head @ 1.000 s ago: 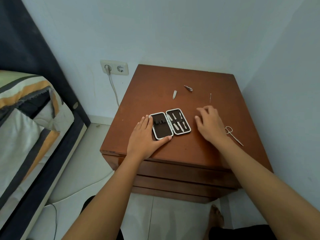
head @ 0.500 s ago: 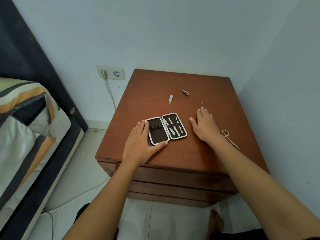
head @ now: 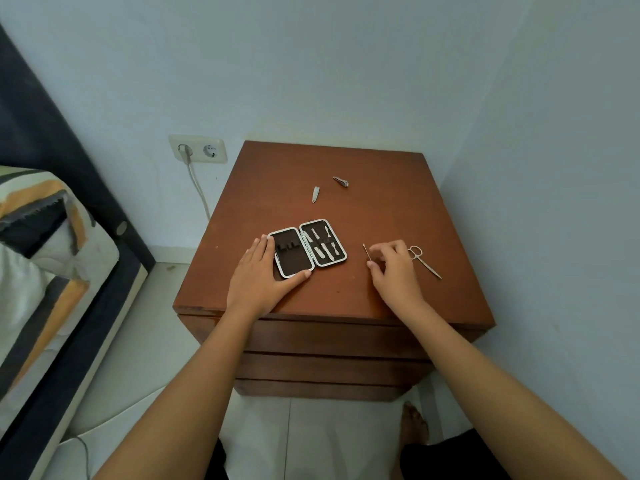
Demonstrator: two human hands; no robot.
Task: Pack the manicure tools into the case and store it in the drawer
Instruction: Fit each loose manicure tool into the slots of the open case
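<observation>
The right hand (head: 394, 271) has drawn the thin pick (head: 366, 251) back toward the open case (head: 306, 247), its grip pinching the pick's near end, while the left hand (head: 261, 277) lies flat and open, bracing the case on the worktop (head: 381, 188) beside it.

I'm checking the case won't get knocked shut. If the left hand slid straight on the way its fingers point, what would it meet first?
The left hand already touches the open case. Sliding on, its fingers would probably push the case's empty left half first; contact depth is unclear.
</observation>
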